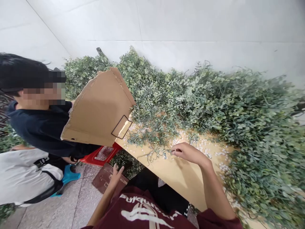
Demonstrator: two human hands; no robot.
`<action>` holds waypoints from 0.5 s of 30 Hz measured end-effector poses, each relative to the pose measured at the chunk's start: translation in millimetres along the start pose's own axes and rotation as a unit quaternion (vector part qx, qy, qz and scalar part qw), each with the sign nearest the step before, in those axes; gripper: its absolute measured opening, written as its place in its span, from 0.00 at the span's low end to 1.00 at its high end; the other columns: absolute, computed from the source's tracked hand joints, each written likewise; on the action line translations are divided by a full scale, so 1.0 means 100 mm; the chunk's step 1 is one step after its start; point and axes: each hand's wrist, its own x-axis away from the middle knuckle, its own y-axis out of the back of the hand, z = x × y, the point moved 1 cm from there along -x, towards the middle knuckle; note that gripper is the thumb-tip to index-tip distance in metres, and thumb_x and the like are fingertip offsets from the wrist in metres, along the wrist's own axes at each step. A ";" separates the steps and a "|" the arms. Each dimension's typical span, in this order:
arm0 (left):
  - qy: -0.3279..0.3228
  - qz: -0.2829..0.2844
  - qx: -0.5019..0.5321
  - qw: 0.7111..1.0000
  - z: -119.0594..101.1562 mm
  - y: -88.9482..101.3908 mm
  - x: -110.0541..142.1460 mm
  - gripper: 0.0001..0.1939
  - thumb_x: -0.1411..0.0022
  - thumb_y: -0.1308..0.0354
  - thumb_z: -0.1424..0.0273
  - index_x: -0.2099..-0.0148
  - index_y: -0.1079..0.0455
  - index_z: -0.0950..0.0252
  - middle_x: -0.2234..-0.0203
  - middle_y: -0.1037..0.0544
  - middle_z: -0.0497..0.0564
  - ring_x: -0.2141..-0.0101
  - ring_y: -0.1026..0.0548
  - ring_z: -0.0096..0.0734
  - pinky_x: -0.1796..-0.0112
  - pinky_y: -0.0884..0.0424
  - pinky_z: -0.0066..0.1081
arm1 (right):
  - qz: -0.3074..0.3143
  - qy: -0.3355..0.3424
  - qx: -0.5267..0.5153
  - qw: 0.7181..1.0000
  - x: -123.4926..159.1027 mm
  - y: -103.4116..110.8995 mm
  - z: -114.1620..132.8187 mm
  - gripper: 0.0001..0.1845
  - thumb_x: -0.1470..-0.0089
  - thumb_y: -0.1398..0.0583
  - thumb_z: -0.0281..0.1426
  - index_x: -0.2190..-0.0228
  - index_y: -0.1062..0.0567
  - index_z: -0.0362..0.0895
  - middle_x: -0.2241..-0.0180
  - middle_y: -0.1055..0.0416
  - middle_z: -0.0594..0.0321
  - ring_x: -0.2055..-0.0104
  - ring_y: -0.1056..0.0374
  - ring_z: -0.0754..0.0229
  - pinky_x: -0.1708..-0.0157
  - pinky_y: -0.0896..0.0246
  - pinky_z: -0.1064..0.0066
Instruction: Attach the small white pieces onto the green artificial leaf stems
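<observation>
My right hand (184, 152) is over the table, its fingers pinched at the end of a thin artificial plant stem (154, 153). The stem's wiry green branches spread leftward to the table's front edge. Small white pieces (175, 140) are scattered around it. Beyond my hand lies a loose clump of green artificial sprigs (162, 127). My left hand (116, 172) hangs below the table edge with its fingers apart, holding nothing. Beneath it is a dark reddish-brown flat-topped object (102, 178).
A thick bank of artificial greenery (214, 101) lines the back and right of the yellowish table (166, 167). A large cardboard sheet (97, 108) stands upright at its left end. Another person (40, 117) sits beyond it, near a red plastic stool (95, 157).
</observation>
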 end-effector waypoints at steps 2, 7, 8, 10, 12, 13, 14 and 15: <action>-0.050 -0.014 -0.007 0.999 -0.09 -0.01 0.04 0.41 0.41 0.43 0.57 0.32 0.56 0.64 0.37 0.42 0.65 0.37 0.40 0.46 0.37 0.47 0.46 | -0.008 0.041 -0.026 0.999 0.09 0.08 0.09 0.18 0.37 0.47 0.34 0.77 0.37 0.40 0.79 0.46 0.67 0.75 0.51 0.68 0.72 0.57 0.76; -0.236 0.040 -0.044 0.970 -0.85 -0.13 0.48 0.31 0.39 0.43 0.57 0.37 0.42 0.63 0.53 0.25 0.57 0.59 0.24 0.37 0.47 0.33 0.38 | -0.021 0.081 -0.061 0.995 0.26 0.19 0.31 0.24 0.34 0.48 0.44 0.75 0.32 0.40 0.77 0.42 0.65 0.74 0.48 0.67 0.72 0.54 0.76; -0.259 0.078 -0.046 0.962 -1.05 -0.20 0.63 0.29 0.39 0.43 0.59 0.39 0.39 0.64 0.55 0.24 0.56 0.59 0.24 0.37 0.48 0.33 0.36 | -0.019 0.083 -0.062 0.994 0.28 0.19 0.34 0.24 0.34 0.48 0.44 0.74 0.31 0.40 0.77 0.41 0.64 0.74 0.47 0.67 0.72 0.54 0.76; -0.288 0.163 -0.074 0.941 -1.42 -0.38 0.94 0.24 0.38 0.43 0.62 0.41 0.35 0.65 0.58 0.22 0.55 0.58 0.24 0.38 0.49 0.32 0.35 | -0.007 0.092 -0.060 0.994 0.29 0.18 0.37 0.23 0.34 0.48 0.43 0.72 0.29 0.40 0.76 0.37 0.63 0.73 0.44 0.67 0.71 0.52 0.76; -0.317 0.256 -0.126 0.904 -1.67 -0.60 1.22 0.24 0.39 0.42 0.65 0.41 0.33 0.63 0.54 0.22 0.55 0.55 0.25 0.39 0.49 0.32 0.35 | 0.011 0.103 -0.055 0.993 0.30 0.15 0.40 0.20 0.34 0.47 0.41 0.69 0.26 0.40 0.73 0.33 0.62 0.71 0.40 0.66 0.68 0.49 0.76; -0.336 0.294 -0.150 0.882 -1.74 -0.70 1.34 0.28 0.41 0.40 0.67 0.39 0.34 0.61 0.52 0.23 0.55 0.53 0.25 0.40 0.48 0.32 0.35 | 0.021 0.107 -0.049 0.993 0.30 0.13 0.42 0.19 0.34 0.47 0.39 0.68 0.25 0.40 0.72 0.31 0.62 0.70 0.39 0.66 0.67 0.48 0.76; -0.352 0.303 -0.170 0.869 -1.78 -0.80 1.43 0.30 0.43 0.37 0.66 0.38 0.34 0.60 0.51 0.23 0.54 0.52 0.26 0.41 0.46 0.33 0.35 | 0.031 0.108 -0.039 0.993 0.31 0.11 0.44 0.18 0.34 0.47 0.38 0.68 0.25 0.40 0.71 0.31 0.62 0.70 0.38 0.66 0.66 0.47 0.75; -0.366 0.301 -0.185 0.861 -1.79 -0.88 1.50 0.28 0.43 0.37 0.65 0.40 0.32 0.60 0.51 0.23 0.54 0.52 0.25 0.41 0.47 0.32 0.35 | 0.040 0.108 -0.029 0.993 0.31 0.09 0.46 0.18 0.34 0.47 0.37 0.68 0.25 0.40 0.71 0.30 0.62 0.69 0.38 0.66 0.66 0.47 0.75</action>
